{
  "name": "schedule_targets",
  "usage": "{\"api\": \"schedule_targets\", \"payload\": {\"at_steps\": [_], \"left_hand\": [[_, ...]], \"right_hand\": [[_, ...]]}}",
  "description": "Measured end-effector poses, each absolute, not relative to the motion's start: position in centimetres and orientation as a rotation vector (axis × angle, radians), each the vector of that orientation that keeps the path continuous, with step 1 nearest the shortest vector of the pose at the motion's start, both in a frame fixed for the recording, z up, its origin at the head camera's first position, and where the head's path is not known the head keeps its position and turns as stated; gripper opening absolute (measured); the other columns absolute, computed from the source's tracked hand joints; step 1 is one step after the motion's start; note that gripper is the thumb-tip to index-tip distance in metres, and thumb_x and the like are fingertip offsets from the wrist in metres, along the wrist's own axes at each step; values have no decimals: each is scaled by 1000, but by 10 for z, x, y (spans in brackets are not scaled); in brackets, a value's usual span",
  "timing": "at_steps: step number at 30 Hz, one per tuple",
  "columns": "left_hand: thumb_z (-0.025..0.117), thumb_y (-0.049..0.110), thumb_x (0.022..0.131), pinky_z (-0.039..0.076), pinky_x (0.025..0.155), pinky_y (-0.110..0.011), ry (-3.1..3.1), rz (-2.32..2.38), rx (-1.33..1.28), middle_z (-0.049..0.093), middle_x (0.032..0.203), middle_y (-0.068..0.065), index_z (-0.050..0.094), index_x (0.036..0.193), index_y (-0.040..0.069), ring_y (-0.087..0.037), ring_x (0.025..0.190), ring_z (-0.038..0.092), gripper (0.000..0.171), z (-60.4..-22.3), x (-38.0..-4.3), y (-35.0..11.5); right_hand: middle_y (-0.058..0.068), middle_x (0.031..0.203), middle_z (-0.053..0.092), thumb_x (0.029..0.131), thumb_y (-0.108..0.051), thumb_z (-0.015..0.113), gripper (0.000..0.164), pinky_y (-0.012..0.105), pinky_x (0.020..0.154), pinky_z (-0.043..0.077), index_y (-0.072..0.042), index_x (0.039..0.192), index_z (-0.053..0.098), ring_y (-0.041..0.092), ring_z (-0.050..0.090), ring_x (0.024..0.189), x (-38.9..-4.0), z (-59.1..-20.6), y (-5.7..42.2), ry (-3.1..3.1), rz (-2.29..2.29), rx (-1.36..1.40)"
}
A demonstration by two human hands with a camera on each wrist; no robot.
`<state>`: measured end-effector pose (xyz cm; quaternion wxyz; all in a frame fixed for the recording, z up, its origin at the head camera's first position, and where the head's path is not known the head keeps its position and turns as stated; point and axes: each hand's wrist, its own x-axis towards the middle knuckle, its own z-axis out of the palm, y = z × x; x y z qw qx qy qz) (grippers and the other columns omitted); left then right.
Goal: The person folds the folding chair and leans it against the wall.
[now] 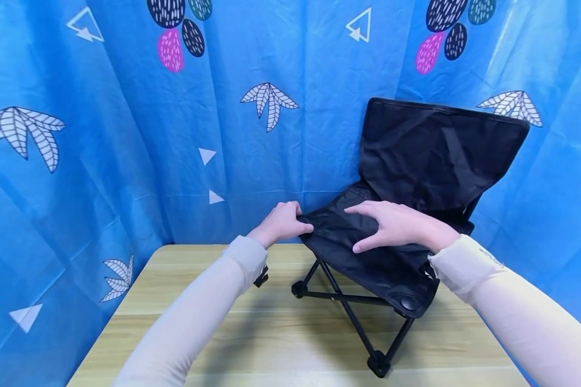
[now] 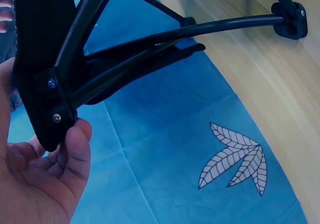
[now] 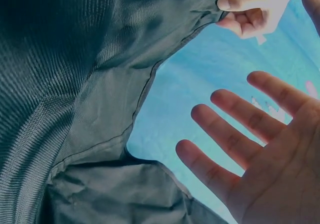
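And it's the blue curtain (image 1: 140, 107) filling the scene, printed with leaves and triangles; before it, the pale wood-grain desk (image 1: 252, 344); and there, standing right of centre on that desk, the black folding chair (image 1: 397, 271), its broad backrest (image 1: 436, 156) upright at the rear, its legs crossed below; in from either side come two white sleeves (image 1: 198, 312); the left hand (image 1: 282, 221) has its grip clamped on a seat corner, thumb on top; the right hand (image 1: 399, 223) hovers over the seat, its grip apart, fingers spread; on the near corner, a round disc (image 1: 409, 303); tiniest of all, two screws (image 2: 56, 118) beside the left hand's fingers!
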<state>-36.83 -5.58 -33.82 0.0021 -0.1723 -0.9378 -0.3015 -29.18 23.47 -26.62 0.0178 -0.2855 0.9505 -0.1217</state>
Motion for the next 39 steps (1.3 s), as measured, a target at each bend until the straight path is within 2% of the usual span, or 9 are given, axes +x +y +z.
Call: {"api": "schedule_targets", "payload": {"at_steps": [8, 16, 20, 26, 31, 35, 39], "left_hand": [[79, 39, 95, 54, 88, -41, -2936, -961, -529, 67, 115, -12, 64, 125, 6, -29, 100, 62, 47, -341, -369, -66], [79, 41, 94, 58, 97, -45, -2925, -927, -503, 68, 129, -15, 63, 130, 4, -29, 108, 63, 53, -341, -370, -75], [79, 41, 94, 57, 95, -45, -2926, -917, -502, 68, 127, -14, 64, 127, 5, -29, 107, 62, 51, -341, -370, -79], [80, 41, 94, 55, 86, -40, -2934, -891, -486, 68, 117, -12, 65, 118, 7, -28, 99, 62, 45, -342, -369, -85], [80, 39, 94, 56, 83, -39, -2934, -895, -476, 69, 114, -12, 64, 118, 6, -26, 91, 66, 44, -344, -367, -91], [80, 39, 93, 57, 80, -39, -2928, -898, -487, 71, 111, -12, 64, 118, 6, -23, 84, 69, 44, -342, -366, -96], [79, 40, 93, 56, 80, -39, -2918, -879, -497, 70, 108, -11, 64, 116, 7, -24, 86, 67, 43, -341, -366, -101]], "right_hand": [[13, 157, 60, 87, -56, 88, 85, 64, 117, 46, -19, 158, 58, 37, 58, 143, -289, -272, 228, 2942, -359, -942], [12, 153, 64, 86, -55, 89, 85, 60, 115, 49, -16, 155, 60, 33, 62, 139, -284, -275, 226, 2916, -370, -1007], [10, 151, 66, 86, -56, 89, 85, 58, 113, 51, -15, 155, 60, 32, 64, 137, -279, -276, 225, 2898, -375, -1032], [9, 147, 68, 85, -61, 87, 84, 56, 109, 54, -15, 152, 63, 32, 67, 131, -273, -279, 222, 2873, -341, -1102], [9, 139, 72, 85, -62, 87, 83, 55, 104, 56, -14, 149, 65, 32, 69, 125, -266, -280, 220, 2833, -314, -1123], [6, 137, 73, 83, -64, 87, 83, 54, 105, 56, -17, 148, 66, 28, 69, 126, -261, -279, 218, 2816, -284, -1098], [3, 137, 73, 82, -65, 88, 83, 53, 107, 56, -19, 148, 66, 25, 69, 126, -257, -280, 214, 2800, -266, -1083]]}}
